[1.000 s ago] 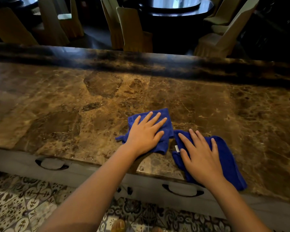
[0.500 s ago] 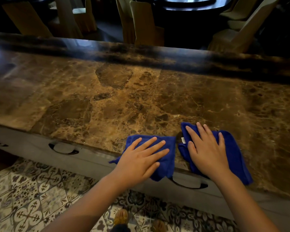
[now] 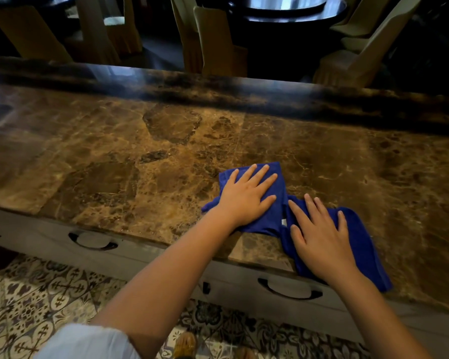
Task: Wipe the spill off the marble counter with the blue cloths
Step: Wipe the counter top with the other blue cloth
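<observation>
Marble tabletop (image 3: 114,156) lies bare toward 9 and 12 o'clock. Two blue cloths touch near its front edge at 5 o'clock. Left hand (image 3: 246,196) presses flat, fingers spread, on the left cloth (image 3: 275,216), now farther from the edge than half a second ago. Right hand (image 3: 319,237) lies flat on the right cloth (image 3: 366,244), overhanging the edge.
</observation>
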Action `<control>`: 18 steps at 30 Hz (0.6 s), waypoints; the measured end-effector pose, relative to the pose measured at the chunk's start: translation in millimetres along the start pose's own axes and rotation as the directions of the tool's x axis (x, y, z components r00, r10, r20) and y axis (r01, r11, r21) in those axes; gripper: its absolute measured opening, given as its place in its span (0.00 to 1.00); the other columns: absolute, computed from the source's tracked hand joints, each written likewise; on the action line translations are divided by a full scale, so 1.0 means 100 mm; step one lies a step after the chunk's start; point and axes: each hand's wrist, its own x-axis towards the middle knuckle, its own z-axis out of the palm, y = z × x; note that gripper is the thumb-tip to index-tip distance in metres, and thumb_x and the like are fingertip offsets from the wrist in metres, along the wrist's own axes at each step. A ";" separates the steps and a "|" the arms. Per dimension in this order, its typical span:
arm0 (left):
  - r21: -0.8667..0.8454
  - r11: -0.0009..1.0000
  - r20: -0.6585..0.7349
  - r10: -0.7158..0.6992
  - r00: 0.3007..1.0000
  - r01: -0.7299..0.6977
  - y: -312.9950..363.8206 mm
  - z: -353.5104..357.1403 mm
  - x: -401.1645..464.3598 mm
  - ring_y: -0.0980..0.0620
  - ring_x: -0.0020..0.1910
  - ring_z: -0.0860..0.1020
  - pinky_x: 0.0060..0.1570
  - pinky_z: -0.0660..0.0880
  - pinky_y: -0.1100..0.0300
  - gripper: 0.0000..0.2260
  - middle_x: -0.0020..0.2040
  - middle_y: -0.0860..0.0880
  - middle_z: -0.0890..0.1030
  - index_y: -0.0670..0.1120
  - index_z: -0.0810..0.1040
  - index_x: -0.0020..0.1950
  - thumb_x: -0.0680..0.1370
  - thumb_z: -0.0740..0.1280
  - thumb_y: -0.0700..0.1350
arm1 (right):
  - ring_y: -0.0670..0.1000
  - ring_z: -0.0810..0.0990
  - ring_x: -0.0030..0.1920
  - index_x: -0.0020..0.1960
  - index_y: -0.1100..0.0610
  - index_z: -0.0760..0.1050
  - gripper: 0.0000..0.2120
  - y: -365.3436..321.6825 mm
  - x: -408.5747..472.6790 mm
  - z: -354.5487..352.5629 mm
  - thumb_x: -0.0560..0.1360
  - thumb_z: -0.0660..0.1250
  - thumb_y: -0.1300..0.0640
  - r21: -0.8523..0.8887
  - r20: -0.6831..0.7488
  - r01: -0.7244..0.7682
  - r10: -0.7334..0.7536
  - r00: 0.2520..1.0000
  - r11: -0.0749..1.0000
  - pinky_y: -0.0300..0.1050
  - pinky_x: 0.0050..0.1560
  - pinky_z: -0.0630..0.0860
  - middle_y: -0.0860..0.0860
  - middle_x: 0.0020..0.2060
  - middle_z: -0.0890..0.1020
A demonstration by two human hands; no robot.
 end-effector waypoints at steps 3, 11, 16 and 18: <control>0.036 0.999 0.013 0.017 1.000 -0.018 -0.12 -0.04 0.09 0.50 0.75 0.47 0.71 0.43 0.42 0.25 0.77 0.52 0.49 0.55 0.48 0.74 0.78 0.46 0.60 | 0.48 0.41 0.75 0.74 0.45 0.46 0.25 -0.03 -0.05 -0.02 0.78 0.48 0.46 -0.027 -0.051 -0.022 0.021 0.999 0.999 0.60 0.72 0.39 0.50 0.76 0.46; 0.117 0.992 0.045 0.037 0.998 -0.042 -1.47 -0.28 0.24 0.51 0.75 0.48 0.71 0.43 0.41 0.25 0.77 0.52 0.49 0.55 0.48 0.75 0.79 0.46 0.58 | 0.52 0.44 0.75 0.74 0.50 0.48 0.26 -1.08 0.35 0.15 0.78 0.50 0.50 -0.075 -0.214 -0.007 -0.010 0.977 0.997 0.57 0.72 0.43 0.53 0.76 0.50; 0.093 0.996 -0.009 -0.011 1.000 0.012 -1.87 -0.30 0.03 0.51 0.75 0.48 0.71 0.45 0.41 0.24 0.77 0.52 0.50 0.55 0.50 0.74 0.79 0.47 0.57 | 0.52 0.45 0.75 0.74 0.54 0.49 0.26 -1.21 0.48 0.27 0.78 0.49 0.49 -0.018 -0.262 0.018 -0.022 0.965 1.000 0.54 0.73 0.46 0.55 0.76 0.50; 0.084 0.996 -0.017 -0.001 1.000 0.003 -2.06 -0.34 -0.04 0.51 0.75 0.48 0.71 0.45 0.41 0.24 0.77 0.52 0.50 0.55 0.50 0.74 0.79 0.48 0.57 | 0.51 0.43 0.75 0.74 0.54 0.49 0.26 -1.28 0.56 0.33 0.78 0.49 0.50 0.014 -0.245 0.000 0.004 0.969 1.000 0.53 0.73 0.44 0.55 0.76 0.50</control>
